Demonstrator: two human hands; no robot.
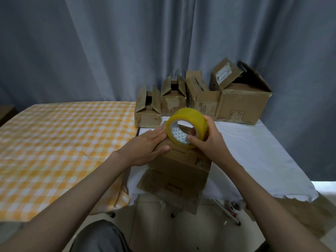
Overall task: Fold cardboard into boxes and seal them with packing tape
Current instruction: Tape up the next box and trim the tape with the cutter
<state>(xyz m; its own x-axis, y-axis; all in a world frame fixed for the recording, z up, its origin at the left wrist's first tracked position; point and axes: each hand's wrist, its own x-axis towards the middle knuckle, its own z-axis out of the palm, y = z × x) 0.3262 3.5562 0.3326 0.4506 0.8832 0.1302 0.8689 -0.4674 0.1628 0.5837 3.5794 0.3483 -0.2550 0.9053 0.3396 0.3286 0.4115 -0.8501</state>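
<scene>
A brown cardboard box (179, 171) sits at the near edge of the white-covered table (258, 151), one flap hanging down over the edge. My left hand (145, 146) lies flat on the box's top with straight fingers, pressing the flaps down. My right hand (209, 142) grips a yellow roll of packing tape (189, 122), thumb inside the core and fingers round the outside. The roll is held upright just above the box top, right next to my left fingertips. Part of the box top is hidden behind the roll and my hands.
Several folded cardboard boxes (241, 100) with open flaps stand in a row at the back of the white table, against a grey curtain (127, 51). A table with a yellow checked cloth (54, 142) adjoins on the left. My knee (101, 237) is below.
</scene>
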